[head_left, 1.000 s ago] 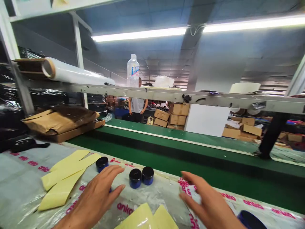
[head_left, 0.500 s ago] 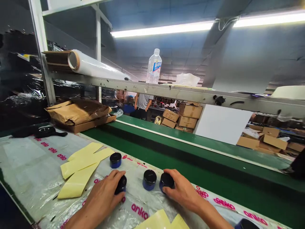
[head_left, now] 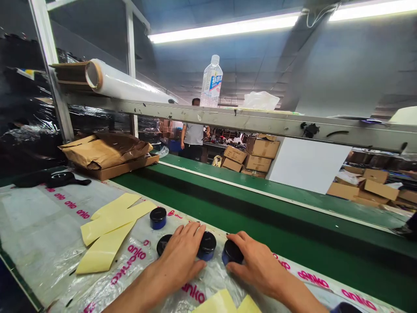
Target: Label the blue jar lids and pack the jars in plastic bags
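Several small round jars with black lids and dark blue sides stand on the plastic-covered table. My left hand (head_left: 184, 252) lies over the gap between a partly covered jar (head_left: 163, 244) and a middle jar (head_left: 207, 246). Its fingers are stretched out, the thumb apart, with the fingertips at the middle jar's left edge. My right hand (head_left: 256, 261) has thumb and fingers around the right-hand jar (head_left: 232, 253), which sits on the table. A further jar (head_left: 158, 218) stands alone behind my left hand.
Yellow strips (head_left: 107, 234) lie at left, more (head_left: 218, 304) at the front. A green conveyor belt (head_left: 260, 217) runs behind the table. A shelf rail (head_left: 228, 116) crosses above, bearing a bottle (head_left: 212, 82) and a film roll (head_left: 124, 82). A person (head_left: 193, 137) stands beyond.
My left hand has left the left jar and moved right to the middle one. My right hand stays around its jar. The camera view has shifted slightly.
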### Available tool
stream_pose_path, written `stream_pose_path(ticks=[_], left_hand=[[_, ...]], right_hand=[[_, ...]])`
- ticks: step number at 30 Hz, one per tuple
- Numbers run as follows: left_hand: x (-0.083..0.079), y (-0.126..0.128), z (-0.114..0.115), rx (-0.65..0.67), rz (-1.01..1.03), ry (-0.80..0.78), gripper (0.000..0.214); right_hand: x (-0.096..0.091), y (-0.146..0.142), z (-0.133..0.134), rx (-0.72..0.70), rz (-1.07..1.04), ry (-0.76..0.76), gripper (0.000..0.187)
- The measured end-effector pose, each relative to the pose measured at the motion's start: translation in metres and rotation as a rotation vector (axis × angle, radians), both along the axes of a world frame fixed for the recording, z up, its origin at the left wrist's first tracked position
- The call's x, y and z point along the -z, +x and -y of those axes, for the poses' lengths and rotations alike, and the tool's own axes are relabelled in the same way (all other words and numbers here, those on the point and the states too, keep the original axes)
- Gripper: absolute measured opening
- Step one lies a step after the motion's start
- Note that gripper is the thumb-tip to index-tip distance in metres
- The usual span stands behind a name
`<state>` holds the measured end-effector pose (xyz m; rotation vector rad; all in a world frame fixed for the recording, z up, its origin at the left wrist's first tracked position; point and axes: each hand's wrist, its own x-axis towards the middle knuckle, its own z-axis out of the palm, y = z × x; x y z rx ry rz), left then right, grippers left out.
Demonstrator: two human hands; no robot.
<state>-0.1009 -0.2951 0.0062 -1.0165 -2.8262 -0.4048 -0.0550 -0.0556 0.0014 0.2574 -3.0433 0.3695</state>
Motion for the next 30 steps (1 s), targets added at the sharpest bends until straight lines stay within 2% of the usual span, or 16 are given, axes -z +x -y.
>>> stream_pose_path(ticks=[2,5,7,9,13,17,20,22,24,26,30], left_hand=[[-0.002,0.003,-0.009,0.002,-0.046,0.013,0.071],[0.002,0.018,-0.004,0.055,-0.093,0.151,0.051],[0.009,0.034,0.007,0.083,-0.045,0.266,0.039],[0.017,0.052,0.017,0.100,0.072,0.350,0.036],[0.028,0.073,0.019,0.055,0.340,0.386,0.050],[0.027,0.072,0.001,0.007,0.546,0.344,0.065],[0.021,0.068,-0.011,-0.029,0.621,0.326,0.078],[0.018,0.067,-0.016,-0.040,0.661,0.348,0.075],[0.017,0.067,-0.016,-0.038,0.726,0.422,0.062],[0.017,0.066,-0.015,-0.032,0.789,0.549,0.047],[0.017,0.063,-0.013,-0.008,0.883,0.762,0.041]], right_hand=[[0.001,-0.001,0.005,0.084,-0.041,0.074,0.046],[-0.004,0.006,0.007,0.089,-0.101,0.081,0.051],[-0.009,0.018,0.003,0.082,-0.160,-0.007,0.051],[-0.011,0.034,0.000,0.105,-0.167,-0.126,0.044],[-0.001,0.068,0.006,0.104,0.081,-0.298,0.034],[0.018,0.082,0.022,0.080,0.166,-0.356,0.046],[0.028,0.081,0.030,0.055,0.195,-0.511,0.047],[0.032,0.080,0.031,0.043,0.173,-0.617,0.040],[0.036,0.080,0.029,0.029,0.109,-0.665,0.031],[0.040,0.083,0.026,-0.014,-0.013,-0.651,0.026],[0.049,0.085,0.020,-0.174,-0.269,-0.518,0.034]])
